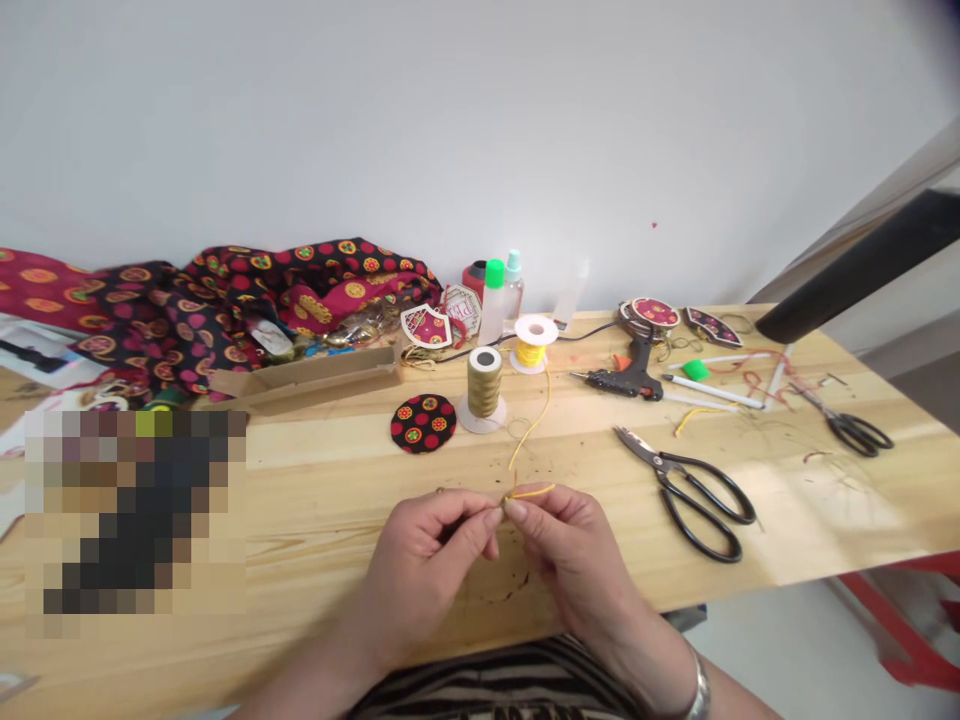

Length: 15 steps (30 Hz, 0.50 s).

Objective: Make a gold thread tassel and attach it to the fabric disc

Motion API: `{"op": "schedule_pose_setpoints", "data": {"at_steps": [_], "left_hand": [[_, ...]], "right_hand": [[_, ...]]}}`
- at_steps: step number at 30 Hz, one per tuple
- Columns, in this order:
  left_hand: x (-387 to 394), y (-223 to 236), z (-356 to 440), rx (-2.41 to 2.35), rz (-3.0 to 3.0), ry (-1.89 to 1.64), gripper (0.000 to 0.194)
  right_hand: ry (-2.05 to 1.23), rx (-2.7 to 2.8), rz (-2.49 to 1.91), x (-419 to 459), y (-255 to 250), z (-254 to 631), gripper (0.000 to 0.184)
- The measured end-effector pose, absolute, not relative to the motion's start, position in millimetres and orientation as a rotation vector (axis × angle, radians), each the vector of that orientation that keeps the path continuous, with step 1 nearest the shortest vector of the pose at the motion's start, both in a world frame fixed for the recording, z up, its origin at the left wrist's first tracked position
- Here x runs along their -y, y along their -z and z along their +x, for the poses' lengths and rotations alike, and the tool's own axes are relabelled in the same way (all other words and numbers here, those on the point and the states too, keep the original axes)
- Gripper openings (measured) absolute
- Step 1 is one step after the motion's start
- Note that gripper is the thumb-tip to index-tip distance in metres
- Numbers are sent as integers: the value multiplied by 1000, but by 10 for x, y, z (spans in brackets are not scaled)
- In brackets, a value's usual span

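Note:
My left hand (427, 570) and my right hand (574, 560) meet over the front of the wooden table (315, 500), fingertips pinched together on a thin yellow cord (534, 490). The cord runs up the table to a yellow spool (534, 345) with a white rim. A short loop of cord sticks out to the right of my fingers. A taller olive-gold thread spool (484, 385) stands beside the yellow one. A round black patch with red dots (423, 422) lies left of it.
Large black scissors (694, 495) lie right of my hands, smaller scissors (851, 425) farther right. A black glue gun (626, 375), pens, glue bottles (501, 290), patterned fabric (225, 290) and a cardboard box (315, 375) crowd the back. A dark bar (862, 265) juts in at right.

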<state>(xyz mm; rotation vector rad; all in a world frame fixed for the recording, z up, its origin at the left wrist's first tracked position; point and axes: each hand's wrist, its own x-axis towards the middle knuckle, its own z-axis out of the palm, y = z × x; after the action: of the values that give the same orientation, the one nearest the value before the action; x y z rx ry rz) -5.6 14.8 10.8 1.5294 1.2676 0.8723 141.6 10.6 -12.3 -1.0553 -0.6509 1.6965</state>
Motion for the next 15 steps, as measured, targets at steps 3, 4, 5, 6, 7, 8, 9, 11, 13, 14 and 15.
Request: {"op": "schedule_pose_setpoints", "data": {"at_steps": [3, 4, 5, 6, 7, 8, 9, 11, 13, 14, 15], "left_hand": [[-148, -112, -60, -1253, 1469, -840, 25], [-147, -104, -69, -1242, 1435, -824, 25], [-146, -90, -79, -1226, 1396, -806, 25], [-143, -72, -90, -1208, 1356, -788, 24], [-138, -50, -100, -1187, 1317, -779, 23], [-133, -29, -107, -1164, 1275, -780, 22], [-127, -10, -112, -1142, 1234, -788, 22], [-119, 6, -109, -1115, 1174, -819, 26], [-122, -11, -94, -1124, 1178, -835, 31], [-128, -29, -85, -1142, 1206, -829, 33], [-137, -50, -76, -1166, 1244, -819, 34]], "right_hand": [[-1692, 659, -1056, -98, 125, 1429, 13], [-1695, 659, -1051, -99, 126, 1433, 13], [-1695, 660, -1048, -102, 128, 1438, 12], [-1692, 661, -1049, -107, 132, 1442, 12], [-1690, 667, -1052, -113, 137, 1447, 12], [-1687, 675, -1055, -120, 143, 1451, 11], [-1685, 683, -1059, -126, 149, 1456, 11], [-1685, 703, -1061, -133, 158, 1463, 12], [-1685, 716, -1065, -133, 158, 1467, 13], [-1681, 718, -1067, -131, 155, 1468, 13], [-1678, 718, -1070, -128, 151, 1468, 13]]}}
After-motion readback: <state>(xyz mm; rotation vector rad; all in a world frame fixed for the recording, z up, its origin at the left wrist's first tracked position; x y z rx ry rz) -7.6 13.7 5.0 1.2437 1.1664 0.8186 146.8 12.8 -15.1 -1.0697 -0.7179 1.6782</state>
